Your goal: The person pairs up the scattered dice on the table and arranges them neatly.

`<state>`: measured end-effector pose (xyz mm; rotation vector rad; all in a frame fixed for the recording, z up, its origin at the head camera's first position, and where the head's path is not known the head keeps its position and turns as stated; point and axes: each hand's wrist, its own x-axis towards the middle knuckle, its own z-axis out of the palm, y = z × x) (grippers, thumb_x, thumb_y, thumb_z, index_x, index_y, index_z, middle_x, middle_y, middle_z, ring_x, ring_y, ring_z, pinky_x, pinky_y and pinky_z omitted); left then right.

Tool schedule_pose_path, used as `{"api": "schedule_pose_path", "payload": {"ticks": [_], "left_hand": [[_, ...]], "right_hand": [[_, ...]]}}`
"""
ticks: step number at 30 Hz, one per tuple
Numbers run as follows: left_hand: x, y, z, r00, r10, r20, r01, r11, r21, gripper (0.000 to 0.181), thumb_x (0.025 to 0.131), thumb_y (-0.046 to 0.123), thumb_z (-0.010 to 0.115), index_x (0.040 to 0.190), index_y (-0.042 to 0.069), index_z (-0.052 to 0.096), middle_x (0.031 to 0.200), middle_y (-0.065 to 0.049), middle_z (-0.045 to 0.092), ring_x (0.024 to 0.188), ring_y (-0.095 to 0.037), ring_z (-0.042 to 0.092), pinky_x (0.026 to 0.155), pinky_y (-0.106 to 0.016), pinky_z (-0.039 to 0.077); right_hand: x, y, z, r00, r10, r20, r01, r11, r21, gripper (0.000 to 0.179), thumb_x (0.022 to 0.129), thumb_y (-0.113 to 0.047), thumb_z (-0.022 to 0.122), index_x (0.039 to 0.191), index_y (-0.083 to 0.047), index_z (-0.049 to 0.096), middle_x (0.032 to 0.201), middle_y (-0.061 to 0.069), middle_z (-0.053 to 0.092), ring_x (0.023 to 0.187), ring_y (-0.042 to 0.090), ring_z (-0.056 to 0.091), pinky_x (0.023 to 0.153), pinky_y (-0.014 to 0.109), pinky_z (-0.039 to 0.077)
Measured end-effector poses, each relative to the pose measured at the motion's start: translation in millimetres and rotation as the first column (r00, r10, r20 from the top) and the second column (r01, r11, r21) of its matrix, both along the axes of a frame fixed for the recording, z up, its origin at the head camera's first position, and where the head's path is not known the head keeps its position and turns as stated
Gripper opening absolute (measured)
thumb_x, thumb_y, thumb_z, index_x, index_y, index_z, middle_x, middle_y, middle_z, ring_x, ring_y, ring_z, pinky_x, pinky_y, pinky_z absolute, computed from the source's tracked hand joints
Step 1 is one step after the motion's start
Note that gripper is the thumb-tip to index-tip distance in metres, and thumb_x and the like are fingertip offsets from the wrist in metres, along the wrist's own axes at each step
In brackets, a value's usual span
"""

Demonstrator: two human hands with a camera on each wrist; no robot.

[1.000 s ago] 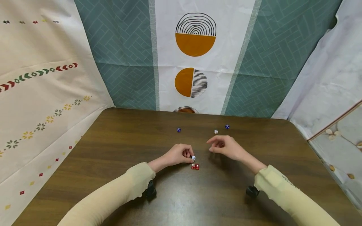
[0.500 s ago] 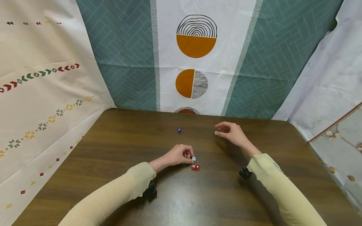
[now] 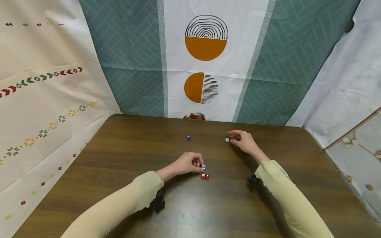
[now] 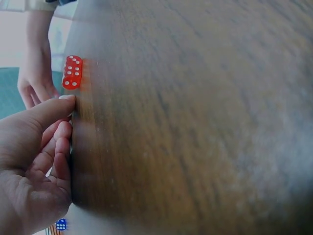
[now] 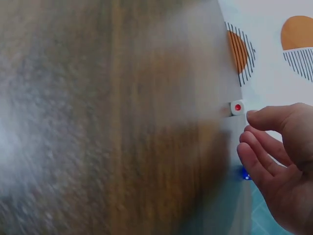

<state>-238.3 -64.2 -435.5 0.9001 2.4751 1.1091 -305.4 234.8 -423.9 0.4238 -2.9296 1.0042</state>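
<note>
In the head view my left hand [image 3: 189, 163] rests low over the table and pinches a white die [image 3: 203, 167] between thumb and forefinger. That die is hidden behind the thumb in the left wrist view. Just in front of it two red dice [image 3: 205, 176] sit side by side; the left wrist view shows these red dice [image 4: 72, 72] beyond the thumb tip. My right hand [image 3: 243, 141] is farther back, fingers and thumb apart, holding nothing. Close to its thumb tip lies another white die [image 3: 227, 140], showing a red pip on the white die [image 5: 237, 107] in the right wrist view.
A blue die [image 3: 188, 137] lies toward the table's back. Another blue die [image 5: 246, 173] shows partly behind my right fingers; the hand covers it in the head view. Patterned cloths [image 3: 205, 76] hang behind and beside the brown table [image 3: 143, 132].
My right hand has reached back and left to the far white die, met it, then drawn slightly away to its right. The left hand has stayed in place.
</note>
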Motion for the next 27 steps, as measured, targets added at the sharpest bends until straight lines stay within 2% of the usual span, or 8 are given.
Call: {"api": "schedule_pose_path", "payload": {"ticks": [8, 14, 21, 27], "left_hand": [[0.8, 0.2, 0.0, 1.000, 0.000, 0.000, 0.000, 1.000, -0.002, 0.011, 0.085, 0.014, 0.078, 0.089, 0.012, 0.068, 0.077, 0.004, 0.059, 0.068, -0.005, 0.050, 0.066, -0.019, 0.044], [1.9, -0.4, 0.1, 1.000, 0.002, 0.000, -0.002, 1.000, 0.001, 0.010, 0.085, 0.014, 0.078, 0.089, 0.012, 0.069, 0.077, 0.003, 0.060, 0.068, -0.005, 0.050, 0.066, -0.019, 0.044], [0.9, 0.1, -3.4, 0.999, -0.009, -0.042, 0.010, 1.000, 0.014, 0.012, 0.084, 0.013, 0.078, 0.089, 0.010, 0.068, 0.076, 0.005, 0.058, 0.067, -0.003, 0.049, 0.064, -0.018, 0.044], [1.2, -0.1, 0.5, 1.000, 0.000, -0.001, 0.000, 1.000, 0.006, 0.011, 0.085, 0.014, 0.078, 0.090, 0.010, 0.069, 0.078, 0.001, 0.061, 0.068, -0.005, 0.050, 0.066, -0.019, 0.044]], "right_hand": [[0.8, -4.0, -6.2, 1.000, 0.004, -0.015, -0.004, 1.000, 0.019, 0.030, 0.092, -0.006, 0.067, 0.121, -0.004, 0.068, 0.109, 0.019, 0.068, 0.094, 0.031, 0.066, 0.079, 0.041, 0.053], [1.2, -5.5, -8.6, 1.000, -0.006, -0.011, 0.007, 1.000, 0.019, 0.027, 0.091, -0.006, 0.067, 0.118, -0.005, 0.070, 0.107, 0.017, 0.066, 0.092, 0.028, 0.064, 0.077, 0.037, 0.052], [4.4, -7.2, -9.2, 1.000, -0.025, -0.012, 0.025, 1.000, -0.005, 0.021, 0.091, -0.010, 0.069, 0.112, -0.005, 0.071, 0.103, 0.016, 0.067, 0.088, 0.026, 0.063, 0.072, 0.032, 0.048], [8.4, -9.6, -10.6, 0.999, -0.040, -0.019, 0.040, 0.999, -0.028, 0.018, 0.091, -0.013, 0.071, 0.107, -0.005, 0.072, 0.099, 0.015, 0.068, 0.083, 0.024, 0.062, 0.069, 0.029, 0.047]]}}
